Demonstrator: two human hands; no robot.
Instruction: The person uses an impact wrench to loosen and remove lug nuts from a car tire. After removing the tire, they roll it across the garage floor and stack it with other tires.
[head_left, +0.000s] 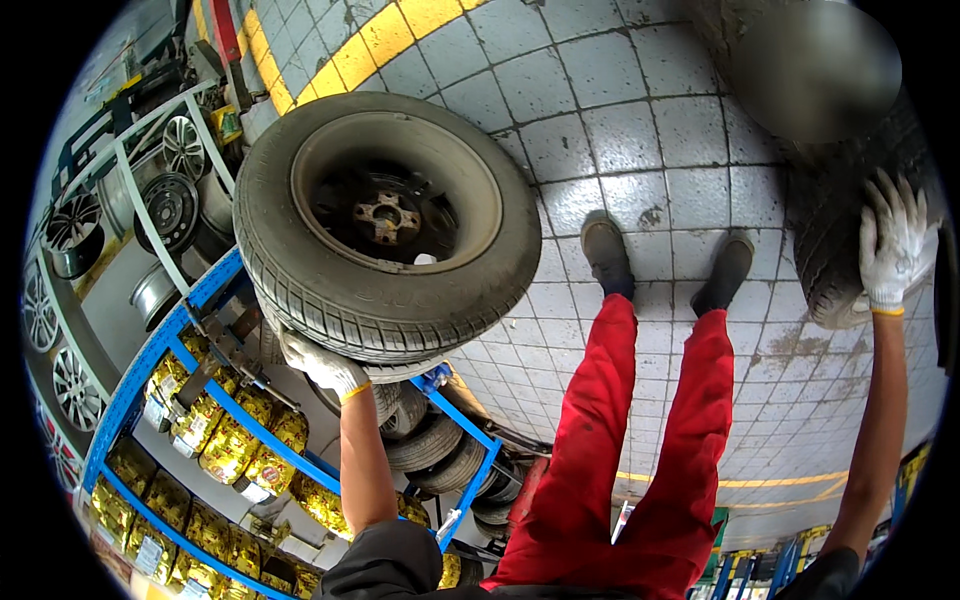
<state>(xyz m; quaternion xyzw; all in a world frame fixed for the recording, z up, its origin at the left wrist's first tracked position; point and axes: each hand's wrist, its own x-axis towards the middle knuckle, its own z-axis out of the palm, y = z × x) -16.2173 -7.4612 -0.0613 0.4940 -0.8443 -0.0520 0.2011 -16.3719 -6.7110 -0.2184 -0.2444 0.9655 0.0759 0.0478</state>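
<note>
Black wheel point(385, 225): held up at its lower tread by the left hand point(322, 365), grip closed.
Right hand point(892, 245): laid flat, open, on another tyre point(835, 235).
Blue rack point(160, 350): filled with yellow packs point(232, 448).

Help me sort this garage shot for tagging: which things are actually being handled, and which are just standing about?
In hand:
- black rubber tyre on a dark steel wheel, gripped underneath by the white-gloved left hand
- second black treaded tyre, touched by the white-gloved right hand

Standing about:
- blue metal rack of yellow packages
- silver alloy rims on the white rack
- stacked black tyres
</note>
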